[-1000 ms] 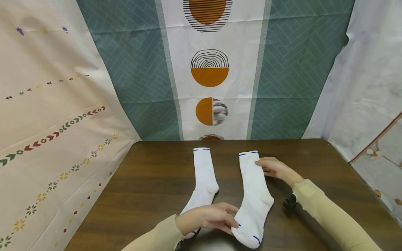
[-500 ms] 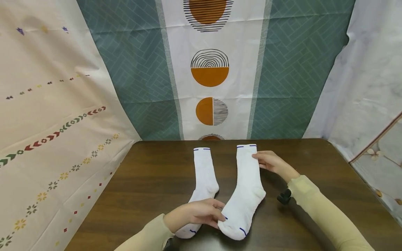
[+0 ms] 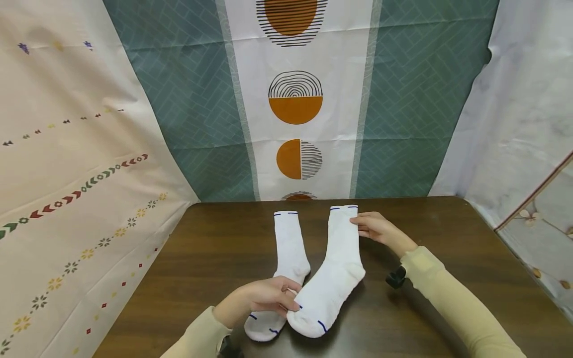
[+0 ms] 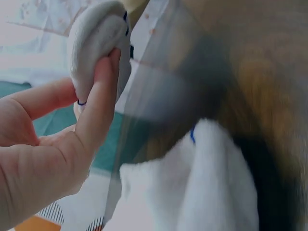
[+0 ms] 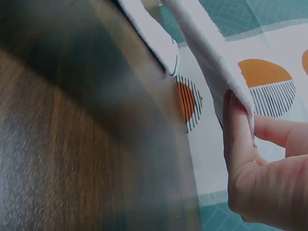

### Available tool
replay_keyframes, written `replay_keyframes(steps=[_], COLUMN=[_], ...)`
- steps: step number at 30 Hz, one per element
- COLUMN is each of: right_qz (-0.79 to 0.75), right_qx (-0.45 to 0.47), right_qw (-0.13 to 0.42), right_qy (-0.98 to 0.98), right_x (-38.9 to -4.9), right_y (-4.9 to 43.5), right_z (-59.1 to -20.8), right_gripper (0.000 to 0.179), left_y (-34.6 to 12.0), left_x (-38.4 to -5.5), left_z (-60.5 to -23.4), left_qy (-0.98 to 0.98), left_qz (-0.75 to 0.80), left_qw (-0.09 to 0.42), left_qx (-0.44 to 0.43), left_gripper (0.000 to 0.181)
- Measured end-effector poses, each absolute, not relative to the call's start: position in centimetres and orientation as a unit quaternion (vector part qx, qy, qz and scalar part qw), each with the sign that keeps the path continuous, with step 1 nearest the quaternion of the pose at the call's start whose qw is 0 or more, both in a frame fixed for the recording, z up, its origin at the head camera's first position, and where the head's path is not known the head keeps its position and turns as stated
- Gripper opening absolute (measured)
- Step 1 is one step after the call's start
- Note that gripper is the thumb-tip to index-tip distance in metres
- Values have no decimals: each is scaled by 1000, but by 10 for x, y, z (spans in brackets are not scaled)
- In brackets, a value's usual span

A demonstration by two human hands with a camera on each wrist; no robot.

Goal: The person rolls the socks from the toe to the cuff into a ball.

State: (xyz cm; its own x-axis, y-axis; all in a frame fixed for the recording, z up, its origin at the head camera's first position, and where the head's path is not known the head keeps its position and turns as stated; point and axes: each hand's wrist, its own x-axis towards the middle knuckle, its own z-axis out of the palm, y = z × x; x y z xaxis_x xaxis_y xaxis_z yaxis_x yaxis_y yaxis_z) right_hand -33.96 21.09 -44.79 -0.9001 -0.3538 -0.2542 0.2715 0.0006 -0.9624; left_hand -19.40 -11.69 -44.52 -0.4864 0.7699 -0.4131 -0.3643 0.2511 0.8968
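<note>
Nearest, the left grip point(image 3: 264, 297) pinches 1 white sock point(image 3: 333, 278) by the toe, raised over the tabletop point(image 3: 201, 258) beside the 2nd sock point(image 3: 291, 248). Farther off, the right grip point(image 3: 378, 231) pinches its leg edge near the cuff. Light, even tension between both ends should best prevent sagging.

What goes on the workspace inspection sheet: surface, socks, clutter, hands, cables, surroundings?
Surface: brown wood-grain table.
Job's things: two white socks with blue marks; lying sock on the table, held sock raised off it.
Clutter: nothing seen.
Hands: left hand pinches the held sock's toe; right hand pinches its edge near the cuff.
Cables: nothing seen.
Surroundings: teal-and-white back cloth, patterned left cloth, pale right cloth.
</note>
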Motion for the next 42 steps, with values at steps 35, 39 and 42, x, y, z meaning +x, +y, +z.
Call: replay_keyframes(steps=[35,39,42], right_qz=[-705,-707,-710], right_qx=[-45,-48,-45], right_qw=[239,241,241], right_qy=[667,663,660], right_x=[-352,-355,-358], right_y=[144,136,129], right_z=[-449,-449,-450], right_gripper=[38,45,48], left_y=[-183,-190,-195], left_x=[-191,-189,-189], left_z=[-454,-453,-453], left_qy=[644,640,635], left_qz=[569,575,581], left_qw=[471,469,471], left_qx=[201,199,193], left_gripper=[15,15,15])
